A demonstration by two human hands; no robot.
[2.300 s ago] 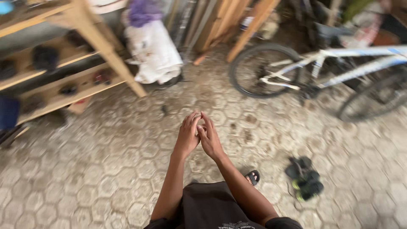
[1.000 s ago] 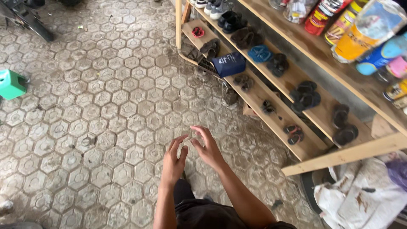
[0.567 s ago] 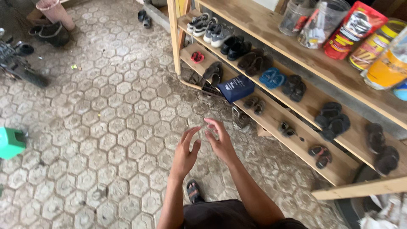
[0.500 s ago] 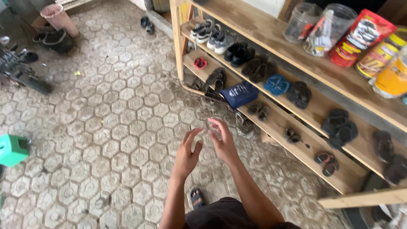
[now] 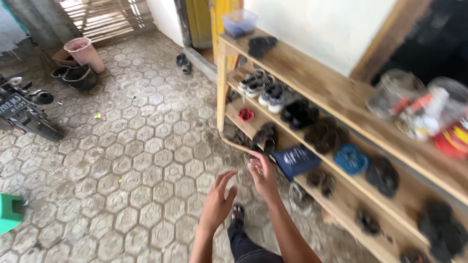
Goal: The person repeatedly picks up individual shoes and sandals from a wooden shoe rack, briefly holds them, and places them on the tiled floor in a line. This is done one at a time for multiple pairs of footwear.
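From the head camera, looking down, both bare hands were raised in front of the body over a floor of grey hexagonal paving (image 5: 141,165). The left hand (image 5: 218,202) had its fingers spread loosely apart and curled a little, holding nothing. The right hand (image 5: 263,178) was likewise open and empty, palm turned toward the left one, the two near each other but not touching. Nearest to the right hand, just beyond its fingertips, lay a dark blue pouch (image 5: 296,160) on a lower board of a long wooden shoe rack (image 5: 312,92) that ran away to the right. Black sandals (image 5: 266,135) sat on the same board just left of the pouch, and a small red sandal (image 5: 246,115) lay farther along. On the board above stood pale sneakers (image 5: 265,87), then black shoes (image 5: 300,113) and a blue sandal (image 5: 351,159). The top board carried a clear plastic box (image 5: 239,22) at its far end and blurred jars (image 5: 414,104) at the near end. Below the hands, a sandalled foot (image 5: 238,214) rested on the paving. Far to the left were a pink bucket (image 5: 85,52) and the corner of a green stool (image 5: 9,212).
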